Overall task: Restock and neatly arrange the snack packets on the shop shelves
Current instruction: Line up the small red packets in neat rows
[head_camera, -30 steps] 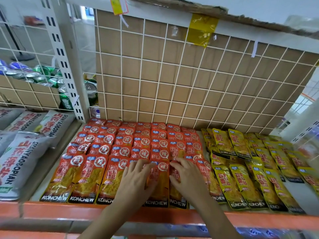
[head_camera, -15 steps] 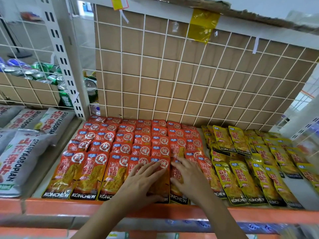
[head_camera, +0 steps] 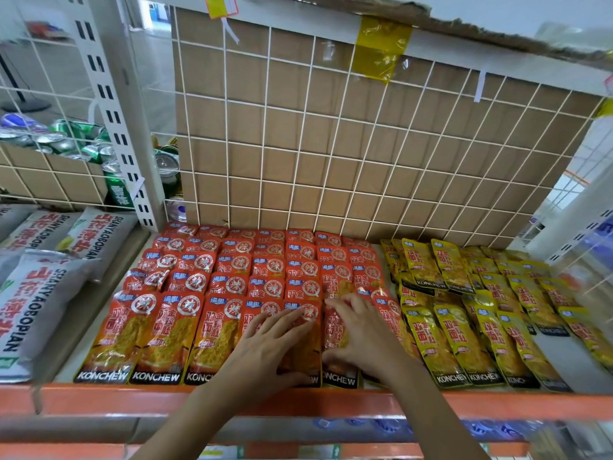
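Just behind the orange metal shelf edge [head_camera: 99, 398], a left hand [head_camera: 265, 346] lies flat, fingers spread, on the front row of glossy red plastic snack packets [head_camera: 166, 333], apparently steadying them, while the right hand [head_camera: 363, 336] pinches one neighbouring packet [head_camera: 336, 330] between thumb and fingertips, likely to square it.

Green cans [head_camera: 93, 151] beside cardboard panel [head_camera: 288, 157]

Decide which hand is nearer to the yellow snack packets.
Right. The right hand rests on a red packet near the yellow packets; the left hand lies farther left, on the red front row.
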`<state>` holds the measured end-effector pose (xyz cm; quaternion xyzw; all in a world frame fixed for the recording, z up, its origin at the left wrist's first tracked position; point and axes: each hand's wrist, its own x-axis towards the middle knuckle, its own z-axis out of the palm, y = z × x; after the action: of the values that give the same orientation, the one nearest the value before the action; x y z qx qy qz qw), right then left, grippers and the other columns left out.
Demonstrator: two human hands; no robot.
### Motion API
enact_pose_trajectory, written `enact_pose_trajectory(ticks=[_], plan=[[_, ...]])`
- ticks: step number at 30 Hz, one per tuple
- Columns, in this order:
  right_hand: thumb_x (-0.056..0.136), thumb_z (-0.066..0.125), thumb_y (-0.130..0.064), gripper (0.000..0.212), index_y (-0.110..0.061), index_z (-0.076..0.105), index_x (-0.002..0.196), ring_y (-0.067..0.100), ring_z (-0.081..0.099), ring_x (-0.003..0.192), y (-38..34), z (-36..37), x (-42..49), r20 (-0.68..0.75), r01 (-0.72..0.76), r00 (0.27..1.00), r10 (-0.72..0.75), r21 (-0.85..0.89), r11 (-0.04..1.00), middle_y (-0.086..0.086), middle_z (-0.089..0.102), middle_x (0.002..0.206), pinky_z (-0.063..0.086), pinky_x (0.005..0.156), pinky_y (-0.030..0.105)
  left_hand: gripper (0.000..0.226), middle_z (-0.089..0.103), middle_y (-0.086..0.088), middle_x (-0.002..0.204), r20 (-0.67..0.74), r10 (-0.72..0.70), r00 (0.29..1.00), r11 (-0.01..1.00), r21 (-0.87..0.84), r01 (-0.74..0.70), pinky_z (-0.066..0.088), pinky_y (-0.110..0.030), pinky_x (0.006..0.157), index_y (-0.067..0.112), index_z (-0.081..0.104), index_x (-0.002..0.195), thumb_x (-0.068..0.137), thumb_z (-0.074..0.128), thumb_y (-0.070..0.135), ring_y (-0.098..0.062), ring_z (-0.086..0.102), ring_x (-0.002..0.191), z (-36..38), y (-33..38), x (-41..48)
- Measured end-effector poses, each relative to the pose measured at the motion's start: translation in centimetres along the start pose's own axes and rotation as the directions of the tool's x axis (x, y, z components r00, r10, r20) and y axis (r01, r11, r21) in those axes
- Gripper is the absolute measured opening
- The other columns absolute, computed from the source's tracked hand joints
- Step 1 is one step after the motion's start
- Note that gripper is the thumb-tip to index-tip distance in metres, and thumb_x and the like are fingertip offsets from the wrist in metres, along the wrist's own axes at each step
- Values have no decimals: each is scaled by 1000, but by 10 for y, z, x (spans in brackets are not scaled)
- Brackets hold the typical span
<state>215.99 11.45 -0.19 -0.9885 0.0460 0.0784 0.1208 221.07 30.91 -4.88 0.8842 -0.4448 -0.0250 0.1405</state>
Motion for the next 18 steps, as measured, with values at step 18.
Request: enact_pose_trajectory(ticks=[18], plan=[[85,58,0,27,-26,63,90,-1,55,85,29,-26,34,-318,17,933,166,500,866,-18,57,88,45,74,17,64,49,7,137,-17,5,1000,993,120,-3,32,-39,99,36,41,136,91,6,64,-15,49,124,7,-1,2]])
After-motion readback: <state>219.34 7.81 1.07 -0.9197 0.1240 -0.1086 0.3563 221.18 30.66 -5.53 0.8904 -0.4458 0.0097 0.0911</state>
